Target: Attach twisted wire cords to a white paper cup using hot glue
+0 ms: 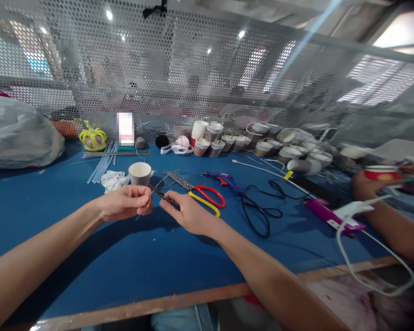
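Pinching a thin strand [153, 189], the left hand [127, 202] is held just before the white cup [140, 174]; a slim dark tool [163, 196] is gripped by the right hand [195, 214]; scissors [190, 186] and a blue glue gun [225, 179] are seen farther right on the tabletop [100, 280].

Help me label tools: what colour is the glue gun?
The glue gun is mostly blue; see head view.

A thin pale strand [152, 190] meets a slim, dark, slanted tool [161, 194] near an upright white cup [140, 174] on the tabletop [100, 262].
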A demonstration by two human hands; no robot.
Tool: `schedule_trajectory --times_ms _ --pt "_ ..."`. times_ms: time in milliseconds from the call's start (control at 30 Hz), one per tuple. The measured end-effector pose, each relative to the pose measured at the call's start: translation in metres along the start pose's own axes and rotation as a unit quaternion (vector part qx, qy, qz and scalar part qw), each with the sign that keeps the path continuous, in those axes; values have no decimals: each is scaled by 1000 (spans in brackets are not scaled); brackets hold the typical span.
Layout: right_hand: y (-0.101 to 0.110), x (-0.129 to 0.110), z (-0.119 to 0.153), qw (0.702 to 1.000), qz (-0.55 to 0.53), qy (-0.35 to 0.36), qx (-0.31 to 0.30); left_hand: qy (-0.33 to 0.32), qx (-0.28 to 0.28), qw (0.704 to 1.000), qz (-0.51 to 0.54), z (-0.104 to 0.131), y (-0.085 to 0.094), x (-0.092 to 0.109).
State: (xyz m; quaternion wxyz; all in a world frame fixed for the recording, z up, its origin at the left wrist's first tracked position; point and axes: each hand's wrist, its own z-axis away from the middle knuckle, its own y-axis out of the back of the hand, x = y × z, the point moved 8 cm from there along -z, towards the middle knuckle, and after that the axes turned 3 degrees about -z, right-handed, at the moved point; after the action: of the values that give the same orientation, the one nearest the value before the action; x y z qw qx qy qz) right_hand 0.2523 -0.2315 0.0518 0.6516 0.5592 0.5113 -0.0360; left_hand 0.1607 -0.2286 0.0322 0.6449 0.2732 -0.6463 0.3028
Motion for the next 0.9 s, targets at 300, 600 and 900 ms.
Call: schedule_trajectory --times_ms 300,600,900 --pt "1 14 -4 997 54 -50 28 -11 155 917 -367 9 18 32" --pt "1 3 -2 1000 6 -3 13 6 27 997 -75 2 6 3" --pt "2 10 -4 999 16 -29 29 -48 164 921 -350 11 14 36"
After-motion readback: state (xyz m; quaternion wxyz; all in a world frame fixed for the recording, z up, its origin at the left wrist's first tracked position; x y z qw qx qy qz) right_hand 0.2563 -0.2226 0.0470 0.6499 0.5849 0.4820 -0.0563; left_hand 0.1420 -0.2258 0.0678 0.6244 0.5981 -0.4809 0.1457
